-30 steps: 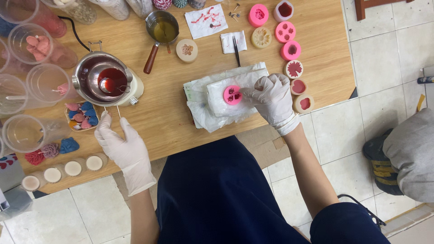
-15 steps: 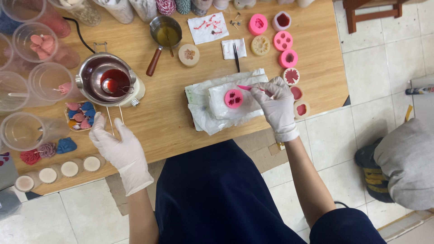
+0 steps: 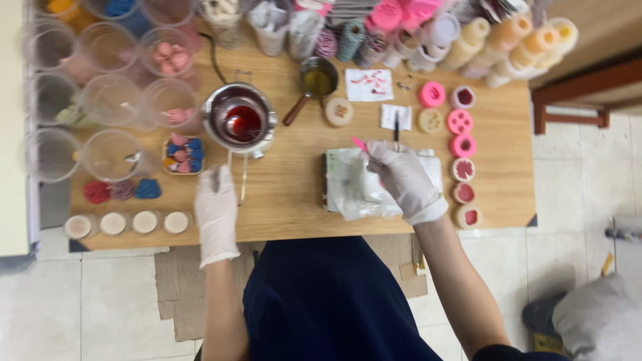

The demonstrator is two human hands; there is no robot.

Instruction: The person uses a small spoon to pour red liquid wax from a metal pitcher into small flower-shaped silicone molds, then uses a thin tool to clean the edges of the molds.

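Head view, landmark: the round steel melting pot of dark red liquid [image 3: 241, 122] on the pale wooden table [image 3: 294, 200]; every place below is given from it.

Right hand: the white-gloved right hand [image 3: 401, 179], well to the pot's right, pinches a thin pink stick [image 3: 359, 143] between its fingertips. The grip is fine and the tip points up and toward the pot, as one holds a small tool for precise work.

Thing under it: a crumpled white plastic sheet [image 3: 354, 190] lies beneath that hand, likely spread there to catch drips. Whether a mould lies under the palm I cannot tell.

Left hand: the white-gloved left hand [image 3: 216, 200] rests flat and released on the table just below the pot, grasping nothing, seemingly for support.

Right of the sheet: a column of small round pink and cream moulds [image 3: 463, 146], farthest from the pot, several showing red fill.

Left of the pot: clear plastic cups [image 3: 107, 100], some with pink pieces.

Below-left of the pot: four round cream discs [image 3: 127, 222] in a row along the table's near edge.
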